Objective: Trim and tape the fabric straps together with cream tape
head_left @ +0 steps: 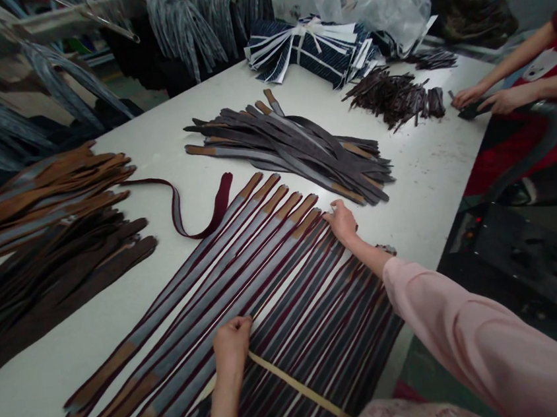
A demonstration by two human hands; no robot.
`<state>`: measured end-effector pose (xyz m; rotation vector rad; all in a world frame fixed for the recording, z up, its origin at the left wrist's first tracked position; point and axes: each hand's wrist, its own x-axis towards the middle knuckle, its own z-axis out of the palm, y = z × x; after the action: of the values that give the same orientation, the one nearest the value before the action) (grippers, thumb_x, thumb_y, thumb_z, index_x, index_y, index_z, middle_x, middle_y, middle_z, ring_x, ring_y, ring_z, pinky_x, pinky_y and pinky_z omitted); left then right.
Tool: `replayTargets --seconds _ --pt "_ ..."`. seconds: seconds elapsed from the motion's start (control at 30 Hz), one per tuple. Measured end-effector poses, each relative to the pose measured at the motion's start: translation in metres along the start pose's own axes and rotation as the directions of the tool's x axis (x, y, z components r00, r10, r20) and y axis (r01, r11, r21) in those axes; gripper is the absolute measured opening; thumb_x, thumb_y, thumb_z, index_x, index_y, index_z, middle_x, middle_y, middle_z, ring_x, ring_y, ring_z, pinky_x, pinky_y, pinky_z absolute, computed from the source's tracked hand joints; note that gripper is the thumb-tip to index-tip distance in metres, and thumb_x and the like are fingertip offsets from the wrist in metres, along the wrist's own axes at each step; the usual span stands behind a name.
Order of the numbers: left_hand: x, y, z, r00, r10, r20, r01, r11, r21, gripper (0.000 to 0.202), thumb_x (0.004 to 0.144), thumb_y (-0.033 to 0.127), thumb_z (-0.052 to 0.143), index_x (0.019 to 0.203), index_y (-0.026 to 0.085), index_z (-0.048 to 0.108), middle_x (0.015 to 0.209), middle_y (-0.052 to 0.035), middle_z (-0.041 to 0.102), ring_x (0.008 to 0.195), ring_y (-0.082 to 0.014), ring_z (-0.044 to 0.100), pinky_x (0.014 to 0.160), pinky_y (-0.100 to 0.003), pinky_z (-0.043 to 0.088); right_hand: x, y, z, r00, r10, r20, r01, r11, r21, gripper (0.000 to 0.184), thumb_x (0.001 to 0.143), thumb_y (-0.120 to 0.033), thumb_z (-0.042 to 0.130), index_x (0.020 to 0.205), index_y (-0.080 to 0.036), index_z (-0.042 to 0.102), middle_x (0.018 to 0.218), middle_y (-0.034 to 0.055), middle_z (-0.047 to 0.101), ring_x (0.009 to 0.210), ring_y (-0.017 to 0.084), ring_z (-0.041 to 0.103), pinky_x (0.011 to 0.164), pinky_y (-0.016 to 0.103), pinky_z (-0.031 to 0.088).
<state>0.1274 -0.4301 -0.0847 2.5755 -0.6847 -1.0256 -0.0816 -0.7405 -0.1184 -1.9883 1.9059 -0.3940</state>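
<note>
Long fabric strips with maroon edges, grey middles and tan ends lie side by side across the table in front of me. My right hand pinches the far end of one strip, thumb and forefinger together. Lower down, the fingers of my left hand are closed at the middle of the same row, on a strip partly hidden by them. Darker grey strips with maroon edges fill the right side of the row. A narrow yellowish band crosses these, just beside my left hand.
One maroon strip curls beyond the row. A pile of grey strips lies farther back, brown bundles at left. Dark scraps, a tied navy bundle and clear plastic stand behind. A co-worker's hands work at the right edge.
</note>
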Motion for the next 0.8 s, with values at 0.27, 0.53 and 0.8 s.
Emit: replayTargets --seconds 0.27,0.53,0.8 --pt "-0.001 0.001 0.004 0.999 0.005 -0.036 -0.003 0.999 0.045 0.03 0.069 0.044 0.046 0.06 0.021 0.064 0.047 -0.0028 0.056 0.055 -0.0189 0.053 0.057 -0.028 0.034 -0.053 -0.036 -0.009 0.853 -0.454 0.258 0.48 0.876 -0.045 0.02 0.08 -0.036 0.046 0.081 -0.02 0.058 0.08 0.0064 0.061 0.078 0.019 0.055 0.069 0.029 0.038" --pt "-0.018 -0.031 -0.02 0.985 0.144 0.098 -0.122 0.973 -0.197 0.033 0.064 0.049 0.053 0.06 0.017 0.061 0.042 0.0042 0.046 0.044 -0.0111 0.041 0.049 -0.023 0.03 -0.077 -0.046 0.013 0.801 -0.376 0.466 0.499 0.85 -0.171 0.025 0.08 -0.038 0.047 0.092 -0.02 0.058 0.092 0.0101 0.063 0.085 0.022 0.057 0.068 0.03 0.04" --pt "-0.038 -0.12 -0.081 0.994 0.032 0.102 -0.017 0.99 -0.137 0.035 0.06 0.049 0.055 0.066 0.016 0.063 0.044 0.0045 0.047 0.044 -0.0104 0.039 0.047 -0.023 0.03 -0.073 -0.048 0.006 0.758 -0.338 0.558 0.501 0.849 -0.167 0.027 0.076 -0.045 0.049 0.082 -0.02 0.058 0.082 0.0047 0.062 0.077 0.018 0.057 0.062 0.025 0.037"
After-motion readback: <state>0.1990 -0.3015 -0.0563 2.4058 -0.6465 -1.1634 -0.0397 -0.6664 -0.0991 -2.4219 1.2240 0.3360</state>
